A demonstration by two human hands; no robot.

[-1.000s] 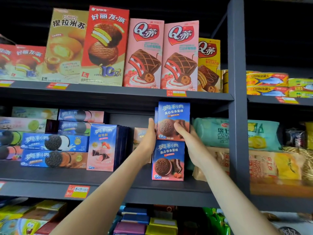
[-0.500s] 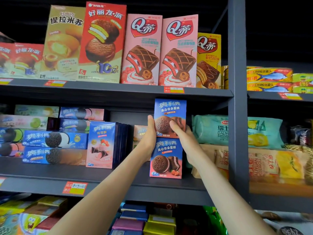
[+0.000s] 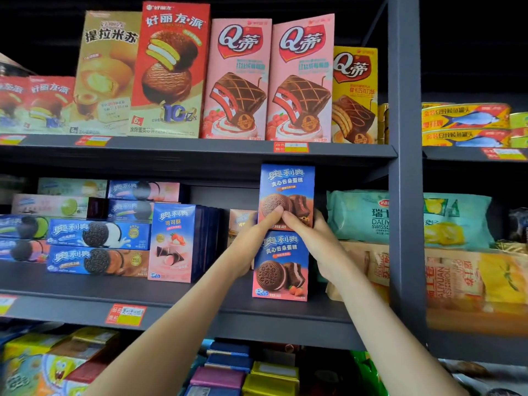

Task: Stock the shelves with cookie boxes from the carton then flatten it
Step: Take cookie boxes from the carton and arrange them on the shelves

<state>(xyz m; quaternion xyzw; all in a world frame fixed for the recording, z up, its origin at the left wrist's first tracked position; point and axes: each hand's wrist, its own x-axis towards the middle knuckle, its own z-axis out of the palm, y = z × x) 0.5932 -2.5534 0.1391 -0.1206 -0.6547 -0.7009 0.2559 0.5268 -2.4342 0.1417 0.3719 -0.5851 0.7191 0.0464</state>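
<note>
Upper cookie box (image 3: 287, 190) and lower cookie box (image 3: 281, 267): printed cardboard, smooth, faint sheen. Shelf (image 3: 85, 288) and upright post (image 3: 403, 195): dark grey metal, matt painted finish. Green bag (image 3: 357, 215): soft plastic film, slightly crinkled. Fish tins (image 3: 465, 117): glossy printed metal. Price label (image 3: 125, 315): thin printed paper, matt.

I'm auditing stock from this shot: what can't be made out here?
- Head view: bottom edge of the upper cookie box, covered by the left hand and right hand; whether it rests on the lower cookie box is unclear.
- Head view: the price tag print, blurred.
- Head view: the small brown box, half hidden behind the left hand.
- Carton: outside the frame.
</note>
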